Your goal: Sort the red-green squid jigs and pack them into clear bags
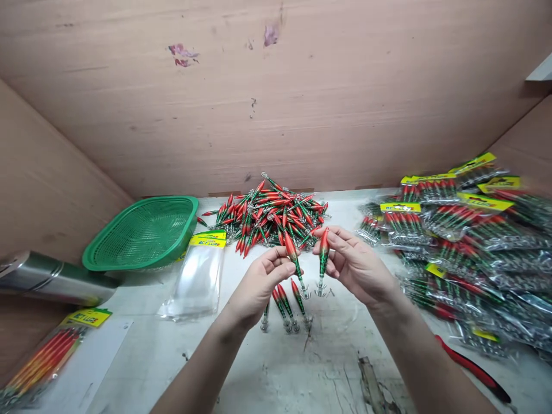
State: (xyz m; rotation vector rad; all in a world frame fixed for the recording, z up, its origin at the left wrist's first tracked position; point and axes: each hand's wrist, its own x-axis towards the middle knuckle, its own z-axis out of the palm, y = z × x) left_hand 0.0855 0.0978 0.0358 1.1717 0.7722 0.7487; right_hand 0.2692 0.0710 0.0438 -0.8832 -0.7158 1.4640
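My left hand (270, 271) is closed on a red and green fishing lure (293, 253), its hooked end pointing down. Close beside it, my right hand (354, 257) pinches a second fishing lure (323, 253), red tip up and hooks down. Under the hands, several more lures (283, 301) lie side by side on the white tabletop, partly covered by my left hand. Just beyond them is a heap of loose lures (276, 210) of the same red and green kind, against the back panel.
A green plastic basket (140, 233) sits at the left, with clear yellow-topped bags (198, 282) beside it. A metal flask (47, 279) lies at far left, above a pack of orange lures (47, 362). Packed lures (470, 247) pile up at right, near a red tool handle (472, 368).
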